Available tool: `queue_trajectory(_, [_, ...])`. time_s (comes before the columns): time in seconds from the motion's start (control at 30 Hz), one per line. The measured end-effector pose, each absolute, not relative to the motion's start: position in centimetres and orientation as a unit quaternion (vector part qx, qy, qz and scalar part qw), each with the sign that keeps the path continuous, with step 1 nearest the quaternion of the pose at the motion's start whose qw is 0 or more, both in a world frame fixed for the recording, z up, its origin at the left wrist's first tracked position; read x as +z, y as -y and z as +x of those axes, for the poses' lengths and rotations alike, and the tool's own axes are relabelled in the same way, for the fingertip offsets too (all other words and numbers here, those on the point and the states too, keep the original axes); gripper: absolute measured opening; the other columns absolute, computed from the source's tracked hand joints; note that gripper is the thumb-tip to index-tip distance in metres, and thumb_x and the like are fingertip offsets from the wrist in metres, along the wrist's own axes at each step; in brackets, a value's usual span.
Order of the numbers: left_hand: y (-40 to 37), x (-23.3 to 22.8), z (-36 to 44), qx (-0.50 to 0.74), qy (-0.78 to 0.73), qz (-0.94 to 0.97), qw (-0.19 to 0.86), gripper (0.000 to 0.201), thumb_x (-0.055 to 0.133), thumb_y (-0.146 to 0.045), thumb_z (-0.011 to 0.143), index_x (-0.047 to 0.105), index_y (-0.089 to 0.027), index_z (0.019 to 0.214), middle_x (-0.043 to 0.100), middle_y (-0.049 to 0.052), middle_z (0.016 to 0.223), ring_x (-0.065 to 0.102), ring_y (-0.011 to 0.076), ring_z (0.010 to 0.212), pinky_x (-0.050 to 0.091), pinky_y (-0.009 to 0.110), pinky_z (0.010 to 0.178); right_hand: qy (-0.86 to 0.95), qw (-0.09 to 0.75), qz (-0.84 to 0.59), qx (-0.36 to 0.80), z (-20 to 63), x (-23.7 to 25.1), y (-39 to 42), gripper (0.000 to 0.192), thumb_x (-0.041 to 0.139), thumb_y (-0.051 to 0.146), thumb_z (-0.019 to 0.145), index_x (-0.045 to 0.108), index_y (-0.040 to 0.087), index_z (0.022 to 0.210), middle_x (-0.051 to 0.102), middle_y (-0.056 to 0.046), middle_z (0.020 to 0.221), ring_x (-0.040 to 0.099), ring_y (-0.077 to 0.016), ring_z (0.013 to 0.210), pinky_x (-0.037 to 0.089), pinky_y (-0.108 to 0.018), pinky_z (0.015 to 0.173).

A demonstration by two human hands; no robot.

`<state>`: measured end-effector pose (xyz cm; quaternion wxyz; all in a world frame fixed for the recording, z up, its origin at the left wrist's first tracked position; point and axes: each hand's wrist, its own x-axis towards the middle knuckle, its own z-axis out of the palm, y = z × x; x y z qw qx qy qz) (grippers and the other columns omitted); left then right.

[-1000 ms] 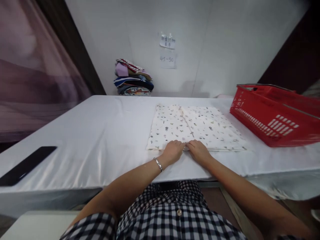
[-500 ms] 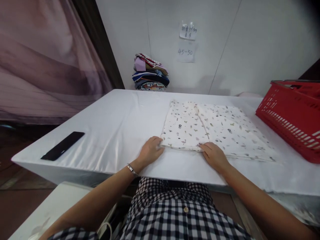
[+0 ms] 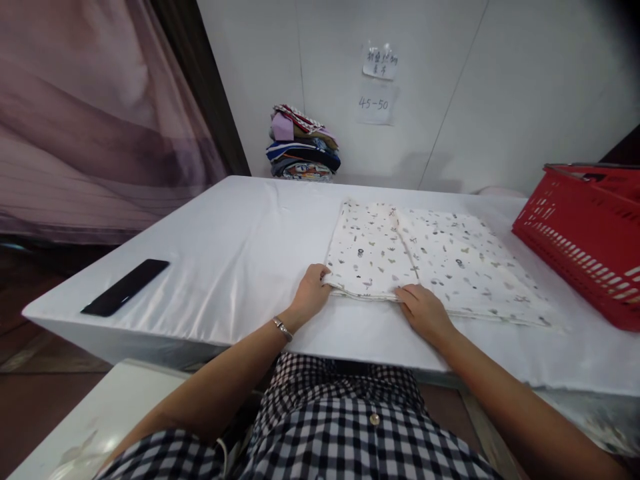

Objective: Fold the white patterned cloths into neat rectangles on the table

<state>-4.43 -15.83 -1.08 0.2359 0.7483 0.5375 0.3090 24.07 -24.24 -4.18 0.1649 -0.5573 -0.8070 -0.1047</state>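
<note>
So there's a folded white printed cloth (image 3: 430, 257) lying flat in the middle-right of the frame, on a table covered with a white sheet (image 3: 225, 253). The left hand (image 3: 311, 295) is at the cloth's near left corner, fingers curled around the edge, looks like it's pinching the layers there. The right hand (image 3: 424, 310) sits palm down on the near edge, roughly at the middle fold line, fingers together and pressed flat on the fabric. There's a bracelet (image 3: 283, 328) on the left wrist. Off to the right edge of the frame is a red plastic basket (image 3: 585, 233), just beside the cloth. A black phone (image 3: 125, 287) lies at the lower left, well apart. Up top center, a stack of folded clothes (image 3: 303, 143) sits against the wall, with paper notes (image 3: 377, 83) stuck above right.
</note>
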Motion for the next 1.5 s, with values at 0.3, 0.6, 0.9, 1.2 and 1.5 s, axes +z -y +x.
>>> queue_trajectory(0.3, [16.3,-0.7,-6.7,0.151,-0.483,0.847,0.161,0.037,0.042,0.0,0.069,0.049,-0.02,0.099,0.049,0.005,0.111,0.057,0.0161,0.08,0.049,0.032,0.074,0.838,0.123,-0.527,-0.078,23.4,-3.2,24.2,0.025,0.042,0.012,0.088,0.064,0.018,0.1,0.062,-0.009,0.094,0.053,-0.0203,0.082,0.04,-0.031,0.069])
queue_trajectory(0.6, [16.8,-1.3,-8.5,0.218,-0.397,0.867,0.208,0.029,0.044,-0.004,0.074,0.055,-0.02,0.095,0.045,0.006,0.129,0.05,0.0056,0.059,0.048,0.027,0.066,0.836,0.125,-0.528,-0.082,23.2,-3.1,24.4,0.025,0.041,0.014,0.089,0.063,0.018,0.1,0.061,-0.01,0.094,0.052,-0.0205,0.081,0.039,-0.031,0.069])
queue_trajectory(0.9, [16.3,0.2,-8.2,0.138,-0.46,0.856,0.188,0.025,0.047,-0.006,0.071,0.065,-0.022,0.078,0.061,0.001,0.107,0.061,0.017,0.092,0.05,0.03,0.077,0.833,0.155,-0.519,-0.112,22.7,-3.9,24.5,0.025,0.045,0.011,0.087,0.06,0.017,0.106,0.062,-0.009,0.096,0.054,-0.0198,0.082,0.042,-0.032,0.073])
queue_trajectory(1.2, [14.8,0.7,-3.6,0.219,-0.342,0.912,0.05,0.038,0.05,-0.041,0.088,0.058,-0.023,0.119,0.048,0.009,0.137,0.042,0.0259,0.127,0.038,0.047,0.103,0.822,0.155,-0.534,-0.122,22.1,-4.1,24.3,0.027,0.048,0.008,0.082,0.059,0.02,0.104,0.063,-0.007,0.092,0.055,-0.0204,0.081,0.044,-0.032,0.07])
queue_trajectory(1.5, [11.9,-2.1,-3.5,0.03,-0.401,0.905,0.138,0.064,0.035,-0.059,0.088,0.036,-0.023,0.141,0.024,0.007,0.15,0.021,0.028,0.138,0.023,0.05,0.112,0.808,0.189,-0.558,0.029,22.4,-2.8,25.4,0.032,0.047,0.014,0.085,0.056,0.023,0.114,0.061,-0.006,0.104,0.052,-0.019,0.093,0.042,-0.031,0.081])
